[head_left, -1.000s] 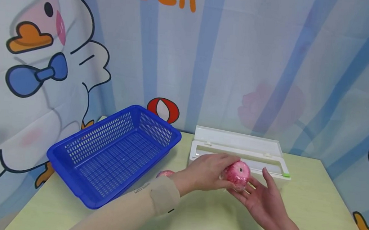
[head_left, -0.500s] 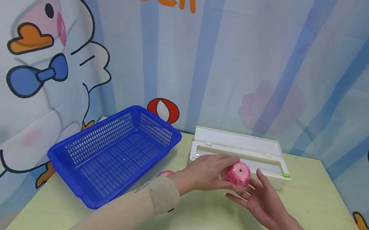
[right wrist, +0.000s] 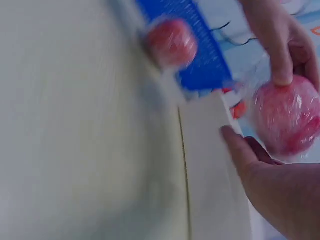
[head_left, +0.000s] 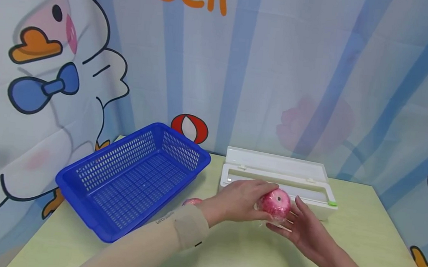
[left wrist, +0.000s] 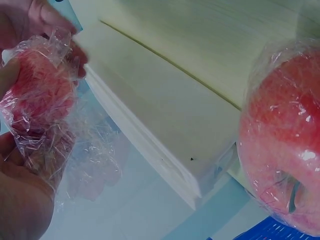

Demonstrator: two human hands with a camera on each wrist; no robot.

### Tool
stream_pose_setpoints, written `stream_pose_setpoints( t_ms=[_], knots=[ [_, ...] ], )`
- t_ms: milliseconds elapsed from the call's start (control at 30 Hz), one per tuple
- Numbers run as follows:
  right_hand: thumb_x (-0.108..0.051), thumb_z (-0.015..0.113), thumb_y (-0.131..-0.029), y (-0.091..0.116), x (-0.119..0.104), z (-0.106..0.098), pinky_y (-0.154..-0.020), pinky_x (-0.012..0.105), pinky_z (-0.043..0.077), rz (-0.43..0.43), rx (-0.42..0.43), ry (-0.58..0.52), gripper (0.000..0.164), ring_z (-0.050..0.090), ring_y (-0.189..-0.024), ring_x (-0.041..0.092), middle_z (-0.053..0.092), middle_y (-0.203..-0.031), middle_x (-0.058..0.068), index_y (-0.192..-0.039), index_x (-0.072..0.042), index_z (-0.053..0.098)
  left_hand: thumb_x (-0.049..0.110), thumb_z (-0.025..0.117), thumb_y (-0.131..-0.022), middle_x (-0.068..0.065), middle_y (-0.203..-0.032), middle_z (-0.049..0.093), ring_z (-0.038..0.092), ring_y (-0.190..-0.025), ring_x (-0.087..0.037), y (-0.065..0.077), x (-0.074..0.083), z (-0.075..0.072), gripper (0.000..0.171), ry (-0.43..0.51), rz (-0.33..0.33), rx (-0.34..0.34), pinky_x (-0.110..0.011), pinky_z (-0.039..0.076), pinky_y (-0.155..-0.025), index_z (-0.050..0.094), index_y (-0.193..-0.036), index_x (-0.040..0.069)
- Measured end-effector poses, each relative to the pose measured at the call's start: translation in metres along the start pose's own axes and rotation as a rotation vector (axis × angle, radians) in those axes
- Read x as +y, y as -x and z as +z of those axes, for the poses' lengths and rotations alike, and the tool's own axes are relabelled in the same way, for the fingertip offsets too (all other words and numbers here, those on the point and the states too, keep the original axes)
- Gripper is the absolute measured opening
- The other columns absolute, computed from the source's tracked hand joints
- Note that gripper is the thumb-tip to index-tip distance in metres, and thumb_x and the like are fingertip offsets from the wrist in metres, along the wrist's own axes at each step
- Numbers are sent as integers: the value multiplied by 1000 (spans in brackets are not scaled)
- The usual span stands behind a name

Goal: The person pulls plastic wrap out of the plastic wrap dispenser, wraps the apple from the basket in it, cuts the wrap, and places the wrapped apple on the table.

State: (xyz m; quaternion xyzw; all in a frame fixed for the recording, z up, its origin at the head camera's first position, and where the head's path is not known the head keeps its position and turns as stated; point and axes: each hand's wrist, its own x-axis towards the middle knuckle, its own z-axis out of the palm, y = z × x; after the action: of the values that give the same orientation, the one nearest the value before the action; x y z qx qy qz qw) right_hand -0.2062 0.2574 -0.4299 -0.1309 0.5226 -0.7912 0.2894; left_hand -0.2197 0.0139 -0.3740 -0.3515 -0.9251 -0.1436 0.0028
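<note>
My left hand [head_left: 244,198] grips a pinkish-red apple [head_left: 275,203] from its left side, thumb in front and fingers over the top. Clear plastic film wraps the apple [left wrist: 42,92], with loose crinkled film hanging off it. Beside the apple's lower right is my right hand [head_left: 309,237], its fingers extended near the loose film and its thumb pointing up. In the right wrist view, my right hand [right wrist: 270,185] lies below the wrapped apple [right wrist: 287,115]. Another film-wrapped apple [left wrist: 282,140], its stem showing, sits on the table; my left arm partly hides it in the head view.
A blue plastic basket [head_left: 132,185] stands at the left of the pale yellow table [head_left: 242,257]. Behind my hands sits a white cling film dispenser [head_left: 274,176], lid raised, with a green slider [head_left: 331,203]. A printed duck curtain [head_left: 204,65] closes off the back.
My right hand has turned slightly, its thumb moving left toward the apple and its wrist shifting a little right. My left hand and the apple have stayed almost still.
</note>
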Motion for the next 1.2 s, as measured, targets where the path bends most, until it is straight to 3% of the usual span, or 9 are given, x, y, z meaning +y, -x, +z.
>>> stream_pose_setpoints(
  t_ms=[133, 233, 300, 400, 467, 533, 700, 900, 1200],
  knots=[
    [-37, 38, -118, 5, -8, -3, -105, 36, 57, -50, 165, 577, 62, 58, -138, 25, 45, -162, 19, -169, -4, 23, 49, 77, -97, 1, -159, 55, 55, -143, -17, 0, -3, -2, 76, 20, 3, -7, -38, 50, -114, 47, -162, 23],
    [-24, 59, -111, 12, -17, -3, -102, 37, 58, -191, 195, 929, 72, 52, -143, 41, 38, -166, 27, -170, -7, 21, 50, 78, -97, 1, -158, 57, 54, -144, -16, -1, -6, -4, 76, 33, 19, -1, -37, 49, -115, 49, -161, 21],
    [-19, 73, -103, 15, -22, -1, -102, 33, 58, -311, 191, 1107, 82, 50, -146, 34, 44, -163, 24, -170, -13, 26, 50, 78, -96, 1, -158, 57, 54, -145, -16, -1, -8, -6, 77, 51, 23, -4, -37, 48, -116, 49, -160, 19],
    [-17, 86, -92, 15, -27, 0, -103, 24, 54, -466, 169, 1274, 94, 49, -146, 10, 49, -161, 19, -169, -20, 33, 51, 79, -95, 1, -159, 56, 52, -146, -16, -1, -10, -8, 79, 80, 19, -17, -38, 46, -118, 49, -161, 18],
    [-17, 90, -88, 13, -28, 1, -103, 18, 50, -522, 164, 1332, 96, 46, -143, -4, 52, -159, 18, -167, -21, 36, 51, 79, -95, 1, -159, 56, 52, -147, -16, -1, -11, -9, 80, 93, 20, -24, -39, 46, -118, 49, -161, 17],
    [-16, 93, -85, 11, -27, 2, -103, 17, 50, -557, 160, 1364, 97, 45, -142, -7, 55, -156, 19, -166, -17, 40, 52, 79, -95, 2, -159, 56, 52, -146, -16, -1, -12, -9, 80, 97, 25, -23, -38, 46, -118, 49, -161, 17],
    [-12, 95, -81, 6, -21, 4, -96, 29, 59, -602, 175, 1394, 90, 56, -137, 4, 61, -151, 15, -158, -7, 49, 53, 81, -93, 2, -156, 58, 55, -143, -14, -1, -12, -9, 81, 91, 41, -11, -37, 47, -117, 51, -160, 18],
    [-14, 94, -83, 3, -16, 9, -88, 42, 64, -588, 178, 1357, 82, 68, -125, 27, 66, -145, 15, -154, -7, 54, 52, 82, -92, 2, -155, 59, 56, -143, -15, 0, -12, -10, 82, 82, 38, -9, -35, 46, -117, 51, -159, 17],
    [-10, 95, -81, -2, -15, 10, -86, 37, 65, -593, 184, 1306, 78, 67, -121, 14, 67, -139, 14, -149, -6, 56, 50, 83, -92, 2, -153, 61, 58, -140, -15, 1, -14, -12, 81, 83, 45, -5, -34, 47, -116, 52, -159, 17]
  ],
)
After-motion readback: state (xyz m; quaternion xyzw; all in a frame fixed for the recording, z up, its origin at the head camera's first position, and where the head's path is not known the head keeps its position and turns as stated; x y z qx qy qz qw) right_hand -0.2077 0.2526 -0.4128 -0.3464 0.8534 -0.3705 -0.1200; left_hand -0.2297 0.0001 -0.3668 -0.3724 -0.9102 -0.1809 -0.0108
